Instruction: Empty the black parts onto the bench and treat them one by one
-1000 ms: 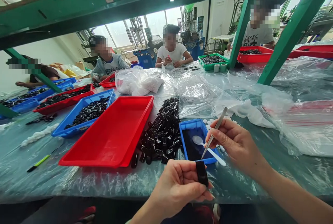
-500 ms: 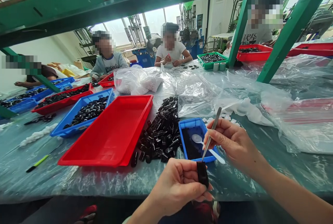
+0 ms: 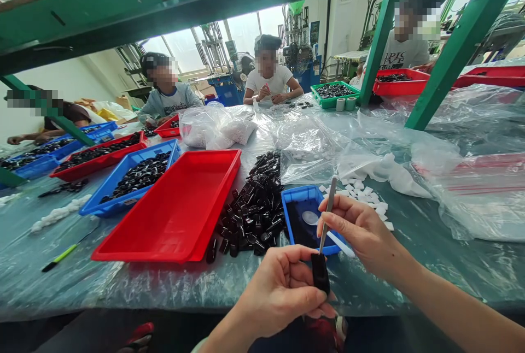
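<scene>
My left hand [image 3: 283, 293] is closed round a small glossy black case [image 3: 320, 273], held upright near the table's front edge. Metal tweezers [image 3: 328, 213] are pinched in my right hand [image 3: 363, 227], tips pointing down at the top opening of the case. Just behind both hands lies a small blue tray [image 3: 293, 195] of dark powder with a white spoon [image 3: 339, 243] in it. White pieces [image 3: 371, 195] are scattered beyond my right hand. A pile of black cases [image 3: 256, 205] lies left of the blue tray.
A large bare red tray [image 3: 172, 205] stands left of the pile, beside a blue tray of black pieces [image 3: 141, 175]. A green pen-like tool [image 3: 63, 256] lies front left. Plastic bags [image 3: 484, 194] cover the right. Green posts [image 3: 455, 47] rise at the right; people sit across the table.
My right hand and the tweezers have shifted slightly left and down, the tweezers now steeper. More white pieces show behind that hand. My left hand keeps its hold on the case.
</scene>
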